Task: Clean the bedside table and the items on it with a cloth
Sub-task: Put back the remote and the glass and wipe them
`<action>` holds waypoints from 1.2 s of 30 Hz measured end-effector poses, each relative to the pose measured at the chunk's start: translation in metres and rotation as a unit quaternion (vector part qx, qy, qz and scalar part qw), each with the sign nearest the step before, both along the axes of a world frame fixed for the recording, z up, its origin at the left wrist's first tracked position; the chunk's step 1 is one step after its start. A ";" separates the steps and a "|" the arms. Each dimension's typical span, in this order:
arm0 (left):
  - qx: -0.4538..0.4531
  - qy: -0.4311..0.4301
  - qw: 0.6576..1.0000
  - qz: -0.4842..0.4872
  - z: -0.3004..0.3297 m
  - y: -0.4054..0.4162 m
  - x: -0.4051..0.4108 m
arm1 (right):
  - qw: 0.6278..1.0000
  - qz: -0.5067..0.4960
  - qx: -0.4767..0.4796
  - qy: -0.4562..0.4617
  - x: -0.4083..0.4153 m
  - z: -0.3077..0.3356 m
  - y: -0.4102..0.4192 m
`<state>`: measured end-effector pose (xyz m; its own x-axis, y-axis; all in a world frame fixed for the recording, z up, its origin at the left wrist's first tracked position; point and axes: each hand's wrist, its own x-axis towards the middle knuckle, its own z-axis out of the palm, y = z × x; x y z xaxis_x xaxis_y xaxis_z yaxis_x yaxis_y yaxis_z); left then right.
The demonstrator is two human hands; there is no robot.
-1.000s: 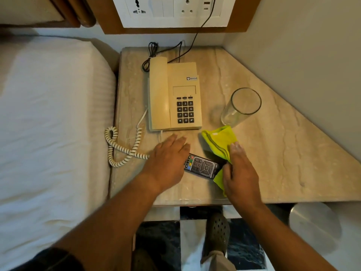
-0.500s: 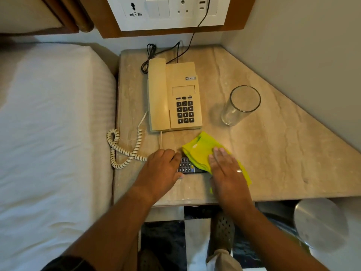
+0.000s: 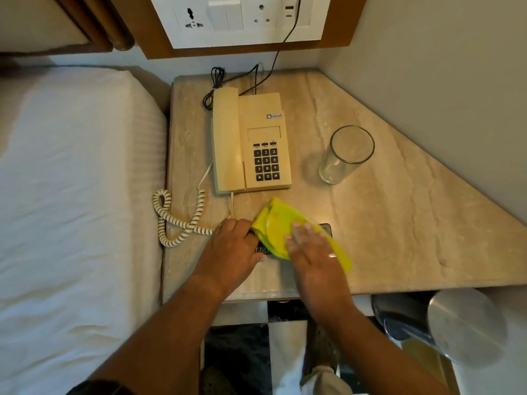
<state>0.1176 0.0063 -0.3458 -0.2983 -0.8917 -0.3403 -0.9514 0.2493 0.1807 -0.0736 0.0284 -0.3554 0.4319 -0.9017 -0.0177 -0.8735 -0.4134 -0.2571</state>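
On the beige marble bedside table [image 3: 399, 223], near its front edge, lies a dark remote [image 3: 325, 227]. A yellow cloth [image 3: 275, 223] covers most of it, so only its right tip and a few buttons show. My right hand [image 3: 310, 255] lies flat on the cloth and presses it onto the remote. The remote's left end is held by my left hand [image 3: 231, 252]. Farther back a cream telephone [image 3: 251, 143] rests on the table. To its right stands an empty glass [image 3: 345, 155], upright.
The phone's coiled cord [image 3: 176, 220] loops at the table's left edge, beside the white bed [image 3: 71, 195]. Black cables run up to a socket panel [image 3: 236, 18] on the back wall. A grey wall bounds the table's right side. A metal bin [image 3: 462, 326] stands on the floor, front right.
The cloth, held beside the bare remote a second ago, now lies over it under my flattened right hand. My left hand stays on the remote's left end.
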 end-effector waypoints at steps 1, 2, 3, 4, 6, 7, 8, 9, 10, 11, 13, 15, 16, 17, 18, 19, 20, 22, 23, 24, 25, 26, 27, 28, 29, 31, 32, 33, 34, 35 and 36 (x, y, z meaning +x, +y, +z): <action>0.003 -0.007 1.000 0.001 -0.001 0.001 0.001 | 1.000 -0.020 0.012 -0.006 -0.013 -0.001 0.000; 0.004 -0.012 1.000 0.003 -0.001 0.001 0.002 | 0.998 -0.053 0.027 -0.024 -0.027 -0.002 0.000; 0.004 -0.013 1.000 0.007 -0.002 0.002 0.001 | 0.993 -0.095 0.045 -0.053 -0.041 -0.001 0.000; 0.004 -0.010 1.000 0.017 -0.001 0.001 0.000 | 0.986 -0.132 0.061 -0.082 -0.057 0.001 -0.002; 0.012 0.005 0.999 0.034 0.002 -0.001 -0.001 | 0.974 -0.174 0.070 -0.127 -0.083 0.006 -0.007; 0.017 0.010 0.999 0.036 0.005 -0.004 -0.002 | 0.966 -0.197 0.072 -0.150 -0.094 0.010 -0.009; 0.016 0.012 0.999 0.037 0.009 -0.008 -0.005 | 0.954 -0.229 0.072 -0.177 -0.103 0.015 -0.012; 0.010 0.021 0.999 0.047 0.015 -0.014 -0.011 | 0.939 -0.269 0.067 -0.205 -0.111 0.018 -0.016; -0.002 0.040 0.997 0.067 0.025 -0.021 -0.019 | 0.918 -0.313 0.064 -0.234 -0.114 0.021 -0.021; -0.022 0.074 0.993 0.091 0.035 -0.031 -0.031 | 0.893 -0.359 0.062 -0.265 -0.116 0.023 -0.026; -0.073 0.151 0.978 0.121 0.058 -0.060 -0.060 | 0.838 -0.436 0.064 -0.321 -0.119 0.026 -0.039; -0.080 0.192 0.970 0.128 0.078 -0.098 -0.093 | 0.790 -0.485 0.067 -0.369 -0.118 0.029 -0.054; -0.062 0.202 0.968 0.134 0.085 -0.118 -0.107 | 0.772 -0.497 0.066 -0.390 -0.115 0.032 -0.060; -0.035 0.202 0.969 0.141 0.091 -0.137 -0.121 | 0.761 -0.501 0.064 -0.407 -0.112 0.037 -0.068; 0.000 0.185 0.971 0.149 0.096 -0.153 -0.132 | 0.759 -0.493 0.066 -0.419 -0.107 0.042 -0.074; 0.034 0.153 0.976 0.150 0.099 -0.166 -0.142 | 0.762 -0.481 0.071 -0.427 -0.104 0.047 -0.082; 0.068 0.113 0.981 0.142 0.101 -0.176 -0.148 | 0.765 -0.469 0.083 -0.434 -0.099 0.053 -0.088; 0.128 0.068 0.981 0.126 0.100 -0.190 -0.155 | 0.768 -0.446 0.101 -0.449 -0.096 0.060 -0.101; 0.144 0.082 0.976 0.138 0.099 -0.194 -0.157 | 0.772 -0.433 0.104 -0.453 -0.097 0.061 -0.107; 0.151 0.115 0.968 0.166 0.097 -0.195 -0.154 | 0.779 -0.420 0.104 -0.453 -0.097 0.062 -0.111; 0.151 0.163 0.952 0.209 0.094 -0.193 -0.150 | 0.787 -0.406 0.101 -0.454 -0.096 0.064 -0.115; 0.155 0.228 0.923 0.268 0.090 -0.191 -0.146 | 0.796 -0.389 0.092 -0.455 -0.096 0.066 -0.119; 0.173 0.307 0.873 0.338 0.086 -0.185 -0.143 | 0.806 -0.363 0.078 -0.461 -0.093 0.070 -0.122; 0.208 0.385 0.804 0.403 0.085 -0.178 -0.141 | 0.822 -0.328 0.053 -0.462 -0.090 0.073 -0.125; 0.245 0.450 0.735 0.445 0.084 -0.170 -0.142 | 0.848 -0.284 0.029 -0.447 -0.087 0.077 -0.129; 0.287 0.520 0.657 0.464 0.082 -0.154 -0.145 | 0.916 -0.197 -0.038 -0.348 -0.085 0.078 -0.139; 0.294 0.534 0.644 0.463 0.081 -0.148 -0.148 | 0.936 -0.174 -0.068 -0.298 -0.087 0.077 -0.145; 0.295 0.543 0.635 0.463 0.081 -0.143 -0.151 | 0.947 -0.166 -0.082 -0.264 -0.091 0.074 -0.151; 0.295 0.549 0.628 0.465 0.081 -0.139 -0.153 | 0.951 -0.174 -0.077 -0.244 -0.095 0.073 -0.157; 0.291 0.553 0.623 0.470 0.080 -0.135 -0.156 | 0.953 -0.188 -0.056 -0.232 -0.100 0.073 -0.162; 0.282 0.553 0.621 0.478 0.081 -0.132 -0.158 | 0.952 -0.199 -0.025 -0.229 -0.104 0.073 -0.166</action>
<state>-0.0399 -0.1261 -0.2652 -0.0539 -0.6731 -0.7376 0.1694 -0.7342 0.6575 -0.1773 -0.1378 -0.2825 0.0071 -0.9905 0.1377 -0.7641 -0.0942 -0.6382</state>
